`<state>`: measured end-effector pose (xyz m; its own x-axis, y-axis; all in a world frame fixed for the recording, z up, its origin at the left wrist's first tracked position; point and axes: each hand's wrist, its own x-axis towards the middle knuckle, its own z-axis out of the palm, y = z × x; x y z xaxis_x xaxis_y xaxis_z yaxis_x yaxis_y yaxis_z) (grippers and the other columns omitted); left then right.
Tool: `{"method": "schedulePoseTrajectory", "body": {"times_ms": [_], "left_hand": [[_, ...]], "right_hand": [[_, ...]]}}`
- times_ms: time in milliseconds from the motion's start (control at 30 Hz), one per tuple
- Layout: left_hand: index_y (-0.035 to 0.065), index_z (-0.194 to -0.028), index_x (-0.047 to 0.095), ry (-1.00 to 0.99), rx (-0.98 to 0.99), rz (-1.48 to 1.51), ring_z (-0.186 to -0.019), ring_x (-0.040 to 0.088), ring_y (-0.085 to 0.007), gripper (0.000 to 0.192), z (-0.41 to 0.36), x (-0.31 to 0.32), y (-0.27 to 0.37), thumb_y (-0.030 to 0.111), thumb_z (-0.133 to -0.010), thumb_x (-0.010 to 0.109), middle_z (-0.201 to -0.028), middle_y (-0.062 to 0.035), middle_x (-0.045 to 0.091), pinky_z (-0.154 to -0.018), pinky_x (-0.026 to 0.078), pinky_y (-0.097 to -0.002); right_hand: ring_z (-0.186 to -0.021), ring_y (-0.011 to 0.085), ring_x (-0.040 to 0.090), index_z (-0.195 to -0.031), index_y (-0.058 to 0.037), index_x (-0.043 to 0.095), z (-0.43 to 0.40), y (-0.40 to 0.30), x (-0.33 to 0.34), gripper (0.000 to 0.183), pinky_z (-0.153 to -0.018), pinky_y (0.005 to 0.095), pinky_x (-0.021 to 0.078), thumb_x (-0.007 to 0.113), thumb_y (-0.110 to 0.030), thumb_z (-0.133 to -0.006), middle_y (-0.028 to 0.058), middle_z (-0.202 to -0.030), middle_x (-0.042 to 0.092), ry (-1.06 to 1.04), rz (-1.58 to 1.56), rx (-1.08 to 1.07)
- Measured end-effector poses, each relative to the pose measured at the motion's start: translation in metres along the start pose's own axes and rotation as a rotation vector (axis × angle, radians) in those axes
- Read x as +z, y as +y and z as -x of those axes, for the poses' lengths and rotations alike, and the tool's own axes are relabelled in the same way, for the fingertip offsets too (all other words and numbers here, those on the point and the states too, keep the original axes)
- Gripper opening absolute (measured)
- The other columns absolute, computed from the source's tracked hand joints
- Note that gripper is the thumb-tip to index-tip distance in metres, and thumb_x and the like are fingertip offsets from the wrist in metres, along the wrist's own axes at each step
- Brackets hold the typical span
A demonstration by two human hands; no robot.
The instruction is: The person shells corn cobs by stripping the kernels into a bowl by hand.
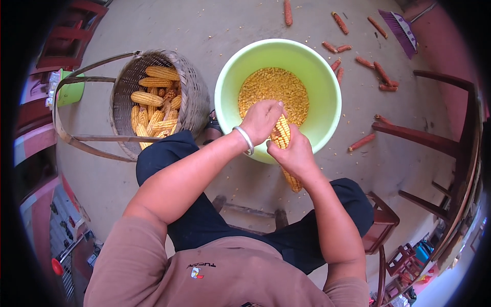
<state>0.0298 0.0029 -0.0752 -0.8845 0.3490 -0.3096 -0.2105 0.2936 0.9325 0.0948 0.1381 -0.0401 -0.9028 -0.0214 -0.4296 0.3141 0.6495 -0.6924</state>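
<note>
An ear of yellow corn [282,132] is held slantwise over the near rim of a light green plastic tub [326,96]. My left hand [262,119], with a silver bangle at the wrist, grips its upper end. Around its middle is my right hand [294,151], the thumb lying across the kernels; the lower end sticks out below this hand. Some kernels are off the ear near the left hand, baring reddish cob. Loose corn kernels [274,86] cover the bottom of the tub. To the left, a woven basket [193,92] lies tipped with several whole ears of corn [147,98] inside.
Bare red corncobs [361,142] and stray kernels lie scattered on the floor [406,161] beyond and right of the tub. A purple broom [401,32] is at the upper right, dark red wooden furniture [422,140] at the right. A small green bucket [72,90] stands at the left.
</note>
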Motion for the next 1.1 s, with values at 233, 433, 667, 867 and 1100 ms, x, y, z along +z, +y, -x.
{"method": "schedulePoseTrajectory", "body": {"times_ms": [233,433,667,867,1100], "left_hand": [[0.0016,-0.085,0.068,-0.108,-0.143,-0.029,-0.067,0.054,-0.0093,0.040,-0.005,-0.010,0.000,0.030,-0.100,0.044,-0.070,-0.0024,0.060,-0.065,0.045,-0.0273],[0.0018,-0.080,0.069,-0.149,-0.252,0.002,-0.064,0.055,-0.0094,0.036,-0.011,-0.008,-0.003,0.026,-0.098,0.050,-0.068,-0.0026,0.061,-0.062,0.047,-0.0272],[0.0017,-0.089,0.069,-0.078,-0.427,0.242,-0.065,0.056,-0.0093,0.039,-0.011,-0.009,0.008,0.037,-0.096,0.055,-0.076,-0.0029,0.063,-0.062,0.047,-0.0244],[0.0022,-0.088,0.067,-0.143,-0.278,0.182,-0.066,0.055,-0.0081,0.032,-0.007,-0.010,0.017,0.034,-0.092,0.064,-0.075,-0.0010,0.060,-0.062,0.047,-0.0236],[0.0024,-0.082,0.067,-0.044,-0.408,0.277,-0.065,0.052,-0.0075,0.027,-0.012,-0.003,-0.006,0.027,-0.092,0.063,-0.070,0.0001,0.059,-0.059,0.043,-0.0245]], "right_hand": [[-0.080,0.0424,0.065,-0.102,0.0044,0.049,0.005,0.001,0.001,0.044,-0.073,0.0480,0.0519,0.068,-0.022,-0.072,0.0270,-0.082,0.065,-0.010,-0.012,-0.025],[-0.078,0.0424,0.065,-0.101,0.0054,0.048,0.010,0.004,0.004,0.044,-0.072,0.0482,0.0522,0.069,-0.021,-0.072,0.0273,-0.081,0.064,-0.020,0.034,-0.014],[-0.078,0.0430,0.065,-0.101,0.0028,0.046,0.006,-0.001,-0.001,0.045,-0.071,0.0498,0.0518,0.070,-0.024,-0.073,0.0266,-0.080,0.064,0.052,0.158,0.008],[-0.078,0.0438,0.064,-0.102,0.0020,0.044,0.000,0.003,-0.006,0.046,-0.073,0.0504,0.0514,0.070,-0.023,-0.074,0.0259,-0.081,0.064,0.071,0.168,0.044],[-0.079,0.0429,0.064,-0.104,0.0010,0.042,0.008,-0.001,0.001,0.048,-0.073,0.0500,0.0515,0.071,-0.023,-0.074,0.0254,-0.084,0.064,0.099,0.236,0.003]]}}
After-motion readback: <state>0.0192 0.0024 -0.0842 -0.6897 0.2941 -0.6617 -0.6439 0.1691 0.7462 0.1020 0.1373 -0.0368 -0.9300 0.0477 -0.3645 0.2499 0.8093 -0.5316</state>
